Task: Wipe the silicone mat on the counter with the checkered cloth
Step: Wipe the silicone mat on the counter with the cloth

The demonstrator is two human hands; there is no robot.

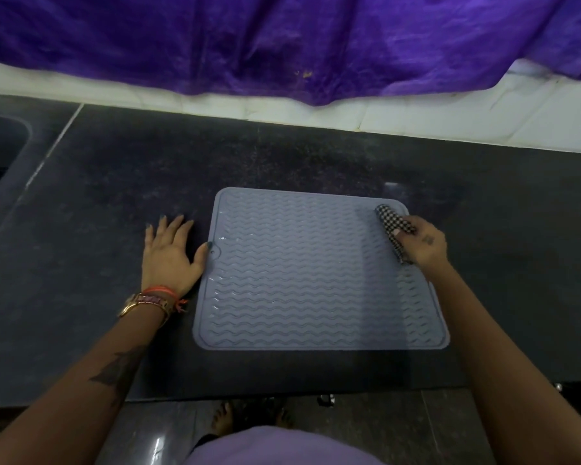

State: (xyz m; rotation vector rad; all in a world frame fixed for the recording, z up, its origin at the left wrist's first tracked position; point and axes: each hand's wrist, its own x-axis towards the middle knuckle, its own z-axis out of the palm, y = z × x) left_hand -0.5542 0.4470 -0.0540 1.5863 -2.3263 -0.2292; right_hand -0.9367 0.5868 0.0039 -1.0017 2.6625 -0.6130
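Observation:
A grey-blue silicone mat (309,273) with a wavy ribbed pattern lies flat on the dark counter (148,169). My right hand (425,243) grips a bunched black-and-white checkered cloth (391,226) and holds it on the mat's far right corner. My left hand (170,253) lies flat on the counter beside the mat's left edge, fingers spread, with the thumb tip touching the mat near a small round hole.
A purple cloth (282,38) hangs along the white tiled wall (450,122) behind the counter. A sink recess (0,152) sits at the far left. The counter's front edge runs below the mat, with floor and bare feet (222,417) beneath.

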